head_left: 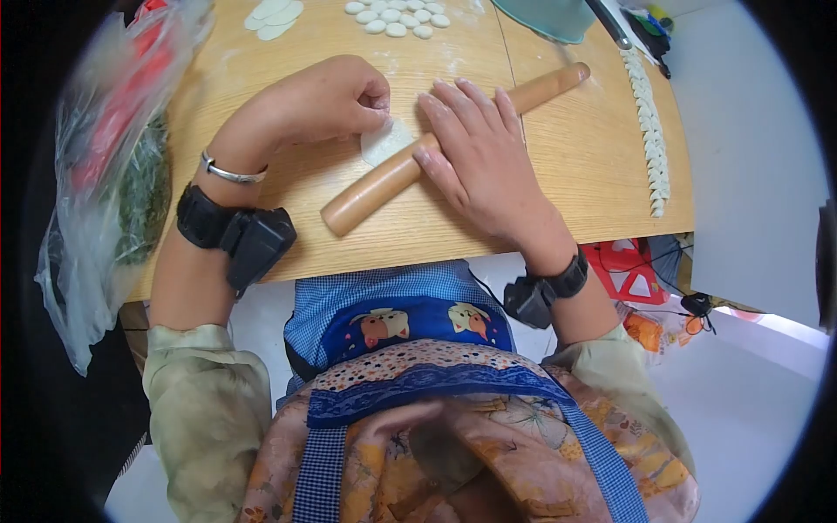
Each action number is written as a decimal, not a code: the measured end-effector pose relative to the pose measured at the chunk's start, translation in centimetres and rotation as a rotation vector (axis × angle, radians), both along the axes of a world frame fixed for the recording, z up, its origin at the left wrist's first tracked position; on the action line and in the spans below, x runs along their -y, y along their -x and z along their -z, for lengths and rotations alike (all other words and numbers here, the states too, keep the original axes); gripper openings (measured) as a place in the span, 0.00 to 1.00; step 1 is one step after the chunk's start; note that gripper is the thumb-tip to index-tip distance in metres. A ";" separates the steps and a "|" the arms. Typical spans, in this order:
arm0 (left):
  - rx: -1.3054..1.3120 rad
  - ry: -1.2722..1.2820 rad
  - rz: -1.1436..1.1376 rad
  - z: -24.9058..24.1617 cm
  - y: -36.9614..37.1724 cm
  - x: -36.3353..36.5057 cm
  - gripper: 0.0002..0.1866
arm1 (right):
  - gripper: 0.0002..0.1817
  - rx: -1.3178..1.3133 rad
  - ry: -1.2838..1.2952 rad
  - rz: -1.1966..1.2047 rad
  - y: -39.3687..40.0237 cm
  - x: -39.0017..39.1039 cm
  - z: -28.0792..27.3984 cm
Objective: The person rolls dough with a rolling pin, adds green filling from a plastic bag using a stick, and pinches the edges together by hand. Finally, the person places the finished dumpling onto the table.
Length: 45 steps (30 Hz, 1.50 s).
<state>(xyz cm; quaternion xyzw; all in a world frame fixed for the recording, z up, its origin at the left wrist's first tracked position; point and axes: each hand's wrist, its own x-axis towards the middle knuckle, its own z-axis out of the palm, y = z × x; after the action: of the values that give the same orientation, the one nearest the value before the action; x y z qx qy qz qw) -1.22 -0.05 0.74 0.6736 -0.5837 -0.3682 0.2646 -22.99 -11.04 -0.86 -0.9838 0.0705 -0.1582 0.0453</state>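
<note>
Flour-dusted, wood-grained surface (296,192) supports a thin white dough sheet (384,146), pinched at its edge by the fingers of the left hand (336,98). A smooth brown wooden rolling pin (370,193) is covered by the right hand (493,170), fingers extended. Flattening seems partly done: oval wrappers (277,12) are overlapped; plump discs (395,30) are left unflattened.

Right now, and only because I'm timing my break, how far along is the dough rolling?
A few flat wrappers at the table's far left look done, and the folded dough row on the right looks shaped. In hand is one wrapper, its edge at the left hand, with the right hand on the rolling pin. Left are the small dough pieces, not yet rolled flat.
</note>
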 end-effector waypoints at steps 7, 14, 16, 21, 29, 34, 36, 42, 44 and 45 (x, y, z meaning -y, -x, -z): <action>-0.093 0.006 -0.044 0.3 -0.1 -0.1 0.12 | 0.21 0.110 -0.022 -0.051 -5.9 1.5 1.0; -0.058 0.019 -0.025 0.5 -0.4 0.1 0.11 | 0.23 0.102 -0.035 -0.027 -3.3 0.7 0.5; -0.055 0.023 -0.027 0.2 -0.3 0.0 0.11 | 0.24 0.059 -0.028 -0.025 -0.8 0.3 0.2; -0.042 0.052 -0.053 0.4 0.0 0.0 0.11 | 0.28 -0.061 -0.059 0.037 4.2 -0.7 -0.3; -0.042 0.148 0.005 0.5 0.5 0.3 0.06 | 0.30 -0.069 -0.067 0.073 5.0 -0.9 0.0; 0.089 0.156 0.028 0.3 1.2 0.3 0.08 | 0.30 -0.059 -0.068 0.072 5.1 -0.9 0.1; 0.099 0.137 0.048 0.2 1.2 0.3 0.08 | 0.30 -0.058 -0.064 0.073 5.1 -0.9 0.1; 0.064 0.176 0.066 -0.3 2.0 0.2 0.07 | 0.30 -0.061 -0.060 0.078 5.1 -1.0 0.0; 0.256 0.050 0.099 -0.6 2.1 0.5 0.07 | 0.30 -0.055 -0.065 0.079 5.0 -1.0 0.0; 0.256 0.050 0.099 -0.5 1.9 0.4 0.07 | 0.30 -0.055 -0.064 0.079 5.0 -1.0 0.0</action>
<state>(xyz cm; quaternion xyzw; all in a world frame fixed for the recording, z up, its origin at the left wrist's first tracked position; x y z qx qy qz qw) -3.13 -0.45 1.26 0.6786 -0.6541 -0.2772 0.1864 -28.04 -10.05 -0.90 -0.9823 0.1154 -0.1304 0.0687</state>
